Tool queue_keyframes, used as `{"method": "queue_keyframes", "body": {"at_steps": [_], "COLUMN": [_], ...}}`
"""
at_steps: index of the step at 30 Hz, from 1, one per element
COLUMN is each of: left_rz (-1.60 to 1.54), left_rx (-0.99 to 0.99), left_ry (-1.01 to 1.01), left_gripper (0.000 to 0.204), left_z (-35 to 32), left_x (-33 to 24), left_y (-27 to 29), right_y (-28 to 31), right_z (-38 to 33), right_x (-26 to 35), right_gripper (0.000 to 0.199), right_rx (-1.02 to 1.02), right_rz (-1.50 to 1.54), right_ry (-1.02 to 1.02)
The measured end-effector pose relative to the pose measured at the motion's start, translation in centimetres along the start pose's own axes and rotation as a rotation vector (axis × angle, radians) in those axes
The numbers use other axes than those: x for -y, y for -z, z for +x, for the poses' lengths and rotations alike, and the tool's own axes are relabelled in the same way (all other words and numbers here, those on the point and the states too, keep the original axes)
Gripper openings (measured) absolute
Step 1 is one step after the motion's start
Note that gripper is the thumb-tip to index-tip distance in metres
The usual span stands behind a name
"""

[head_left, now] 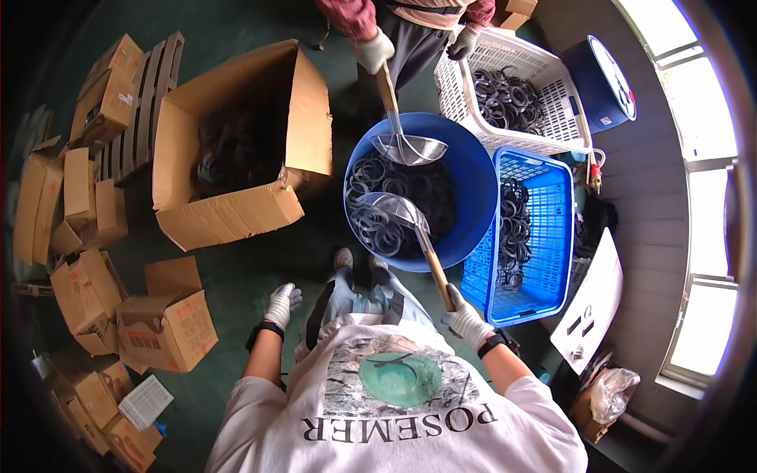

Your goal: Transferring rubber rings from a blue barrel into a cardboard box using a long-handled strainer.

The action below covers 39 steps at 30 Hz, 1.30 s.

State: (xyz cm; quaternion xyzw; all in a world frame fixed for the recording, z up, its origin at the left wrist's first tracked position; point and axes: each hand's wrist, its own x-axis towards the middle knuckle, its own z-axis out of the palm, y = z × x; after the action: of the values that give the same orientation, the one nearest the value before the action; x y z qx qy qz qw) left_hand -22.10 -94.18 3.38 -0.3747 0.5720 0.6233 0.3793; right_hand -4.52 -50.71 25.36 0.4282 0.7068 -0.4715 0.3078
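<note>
Below your head camera, your right hand (pixel 467 321) is closed around the wooden handle of a ladle (pixel 392 208), whose metal bowl rests among the dark rings (pixel 394 197) inside the blue tub (pixel 473 205), while your left hand (pixel 282 303) hangs gloved and empty above the green floor, fingers loosely curled. Across the tub, another person's gloved hand (pixel 373 49) holds a second ladle (pixel 410 148) over the same rings; their upper body is cut off by the frame's top edge. What fills the big open carton (pixel 236 142) is too shadowed to make out, and your legs are mostly hidden under your shirt.
</note>
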Motion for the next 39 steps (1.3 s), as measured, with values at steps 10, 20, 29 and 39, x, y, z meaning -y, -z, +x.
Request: {"method": "queue_keyframes", "body": {"at_steps": [10,20,29,39], "left_rz": [-0.125,-0.201,-0.043,-0.603], "left_rx": [-0.157,-0.164,0.147,-0.182], "left_ry": [0.188,0.038,-0.286,0.094], "left_gripper": [0.033,0.029,0.016,0.017], "left_z": [-2.9,-9.8,-7.2,-9.5], "left_x": [10.6,12.1,20.3,18.6], "left_y": [5.4,1.2,1.0,-5.7], "right_y": [3.4,7.8,12.5,4.6], "right_z": [5.4,8.0,1.5,18.9], "right_x": [1.0,3.4,-0.3,1.8], "right_gripper": [0.086,0.074,0.075,0.050], "right_rx": [0.203,0.079,-0.010,0.220], "right_rz": [0.263,0.013,-0.846,0.467], "right_ry": [-0.117,0.131,0.492,-0.179]}}
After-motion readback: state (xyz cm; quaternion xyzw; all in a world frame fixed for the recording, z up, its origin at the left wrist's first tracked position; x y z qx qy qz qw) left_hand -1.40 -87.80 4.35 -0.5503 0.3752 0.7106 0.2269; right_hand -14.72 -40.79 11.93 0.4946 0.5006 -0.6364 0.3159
